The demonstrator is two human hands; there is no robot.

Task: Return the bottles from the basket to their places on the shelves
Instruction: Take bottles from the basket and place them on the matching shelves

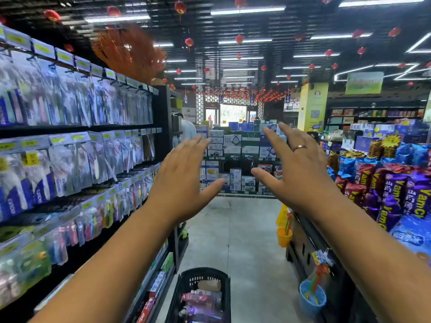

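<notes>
A black plastic basket (186, 282) stands on the aisle floor at the bottom centre. Several bottles (202, 301) lie in it, pink and purple ones plus a beige one. My left hand (180, 180) and my right hand (297, 170) are both raised in front of me at chest height, backs toward the camera, fingers straight and spread. Neither hand holds or touches anything. A ring sits on one finger of my right hand. Both hands are well above the basket.
Shelves (77, 128) of hanging toothbrush packs run along the left. A low display (401, 190) of purple and blue snack bags fills the right. Stacked boxes (233, 159) close the aisle's far end. A blue bucket (312, 298) and a yellow bucket (284, 236) hang on the right.
</notes>
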